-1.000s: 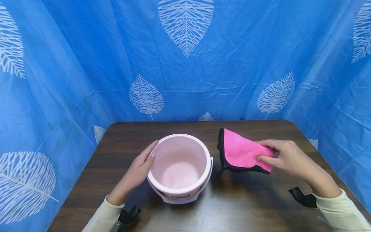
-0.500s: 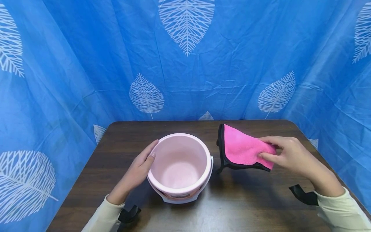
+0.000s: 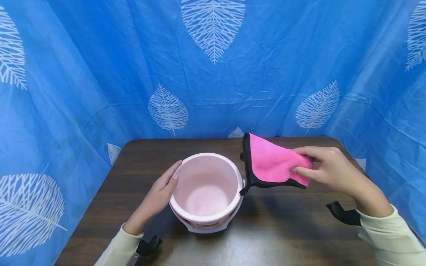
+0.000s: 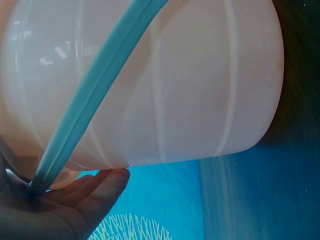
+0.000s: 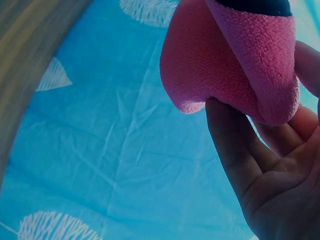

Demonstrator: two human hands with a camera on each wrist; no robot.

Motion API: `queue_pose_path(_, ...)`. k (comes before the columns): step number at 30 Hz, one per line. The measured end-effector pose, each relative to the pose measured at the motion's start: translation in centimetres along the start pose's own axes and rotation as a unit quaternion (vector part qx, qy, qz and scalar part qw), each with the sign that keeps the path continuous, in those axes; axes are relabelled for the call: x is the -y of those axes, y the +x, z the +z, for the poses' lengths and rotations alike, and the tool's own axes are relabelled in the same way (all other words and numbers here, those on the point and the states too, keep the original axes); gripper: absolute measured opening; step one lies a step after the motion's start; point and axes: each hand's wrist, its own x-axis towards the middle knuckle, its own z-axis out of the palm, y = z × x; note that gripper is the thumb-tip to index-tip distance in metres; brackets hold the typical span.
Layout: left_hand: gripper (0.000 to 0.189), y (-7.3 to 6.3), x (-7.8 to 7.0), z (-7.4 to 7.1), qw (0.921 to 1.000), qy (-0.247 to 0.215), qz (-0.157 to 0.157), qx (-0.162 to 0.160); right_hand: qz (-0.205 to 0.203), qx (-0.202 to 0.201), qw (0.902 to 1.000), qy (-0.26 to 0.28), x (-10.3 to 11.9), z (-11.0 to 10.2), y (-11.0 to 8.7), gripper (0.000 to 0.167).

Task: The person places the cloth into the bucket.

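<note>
A pale pink bucket (image 3: 205, 217) stands upright on the table, and its inside shows nothing in it. At its left rim my left hand (image 3: 159, 195) grips it, thumb over the edge and fingers along the outside. The bucket's handle (image 4: 92, 95) slants down its side in the left wrist view, ending by that hand. To the right, my right hand (image 3: 332, 173) pinches a pink fleecy cloth (image 3: 273, 159) with black edging between thumb and fingers. The cloth is folded and held above the table; its lower left corner overlaps the bucket's right rim in the head view.
The dark wooden table (image 3: 286, 232) has rounded back corners. A blue curtain (image 3: 213, 96) with white leaf prints hangs behind it and on both sides. Black straps (image 3: 344, 214) stick out near the cuffs of the pale sleeves (image 3: 387, 236).
My right hand has raised the cloth and brought it slightly left, so a corner of it now overlaps the bucket's rim. The left hand and the bucket have stayed put.
</note>
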Motion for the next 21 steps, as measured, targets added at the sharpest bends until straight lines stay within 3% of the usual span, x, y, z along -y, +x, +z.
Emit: queue_pose_path(21,0.050,0.0,-0.2,0.0,1.0000,0.001,0.002,-0.002,-0.008,0.016,0.9996,0.022,1.3,0.5,2.0,0.046)
